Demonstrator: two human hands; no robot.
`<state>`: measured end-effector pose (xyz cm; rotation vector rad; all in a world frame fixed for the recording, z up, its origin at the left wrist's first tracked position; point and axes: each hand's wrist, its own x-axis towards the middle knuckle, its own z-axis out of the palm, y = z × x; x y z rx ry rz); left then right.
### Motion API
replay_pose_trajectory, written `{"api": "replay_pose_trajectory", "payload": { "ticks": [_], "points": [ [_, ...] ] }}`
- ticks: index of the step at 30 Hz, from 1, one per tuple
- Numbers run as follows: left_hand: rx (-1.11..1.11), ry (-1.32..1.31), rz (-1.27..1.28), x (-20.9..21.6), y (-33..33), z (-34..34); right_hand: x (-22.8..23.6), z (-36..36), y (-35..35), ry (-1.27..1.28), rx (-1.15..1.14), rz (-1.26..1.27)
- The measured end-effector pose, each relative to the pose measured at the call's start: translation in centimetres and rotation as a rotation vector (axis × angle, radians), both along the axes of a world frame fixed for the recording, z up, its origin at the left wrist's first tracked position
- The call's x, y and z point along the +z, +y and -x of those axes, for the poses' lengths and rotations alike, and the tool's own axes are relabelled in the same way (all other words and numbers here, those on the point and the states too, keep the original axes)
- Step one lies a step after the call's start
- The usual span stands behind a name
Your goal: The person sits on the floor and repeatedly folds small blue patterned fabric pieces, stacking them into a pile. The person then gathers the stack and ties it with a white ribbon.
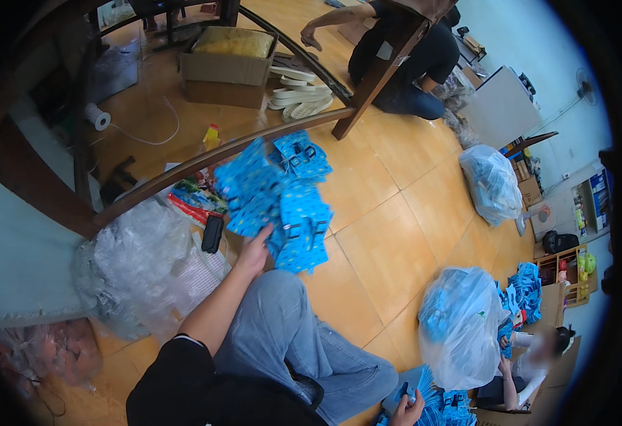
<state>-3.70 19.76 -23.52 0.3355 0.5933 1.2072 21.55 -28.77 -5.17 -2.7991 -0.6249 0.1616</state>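
Observation:
My left hand point(256, 250) reaches to the near edge of a loose heap of blue printed cards point(304, 224) on the floor. Its fingers are closed at the edge of the cards, and their tips are partly hidden. Small dark shapes show on the cards, and part of the heap is blurred. Low at the right, beside my knee, my right hand point(408, 410) is closed on a small blue piece, probably another card. More blue pieces point(456, 408) lie fanned out in a pile right beside it.
A wooden frame rail point(225, 150) crosses behind the heap. Clear plastic bags point(137, 259) and a black case point(213, 234) lie left. Filled bags point(460, 330) stand right, near a seated person point(534, 362). Another person point(410, 64) crouches beyond; a carton point(225, 71) stands far left.

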Motion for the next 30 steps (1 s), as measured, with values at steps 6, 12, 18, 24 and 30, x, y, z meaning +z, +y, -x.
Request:
{"api": "replay_pose_trajectory", "payload": {
  "ticks": [6,12,18,24,30],
  "points": [
    [-0.141,-0.089,-0.245,11.2,-2.4,-7.0,0.8,1.7,11.0,-0.13,0.26,-0.509],
    [-0.348,0.087,0.022,14.3,-17.1,-10.2,1.1,4.7,17.2,0.107,0.375,-0.624],
    [-0.47,0.456,0.05,12.5,-24.3,-6.3,-1.4,7.6,14.8,0.459,0.412,-0.361],
    [-0.548,0.495,0.322,12.6,-23.8,-0.4,-2.5,11.9,12.4,0.422,0.294,-0.44],
    [-0.541,0.611,0.285,13.0,-23.8,-0.1,-2.3,9.2,10.8,0.667,-0.127,-0.865]
  ]
}}
